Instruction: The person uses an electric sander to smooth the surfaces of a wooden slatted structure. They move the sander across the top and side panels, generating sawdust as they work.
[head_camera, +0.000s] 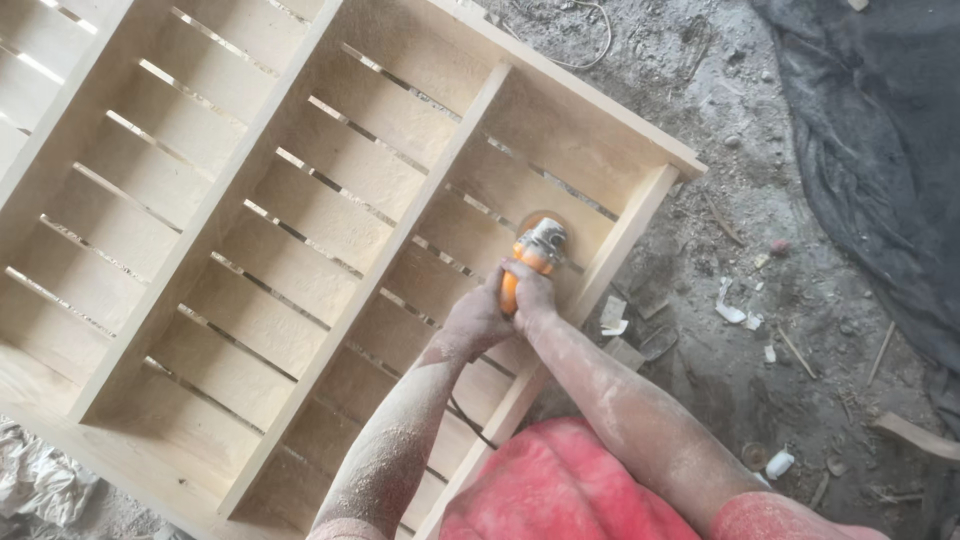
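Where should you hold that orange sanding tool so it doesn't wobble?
Probably by the long orange body of the sanding tool, from the near end, as the left hand and right hand do. The body is narrow enough for a full grip, and the round disc end points away, down onto the slatted wooden frame.

Sander disc: mostly hidden under the orange sander (535, 258)
Sander handle: covered by the left hand (478, 318) and right hand (530, 295)
Wooden frame (300, 200): cut off at top, left and bottom edges
Cord: partly hidden behind the left forearm, near the frame's rail
Scraps right of the frame: too small to tell
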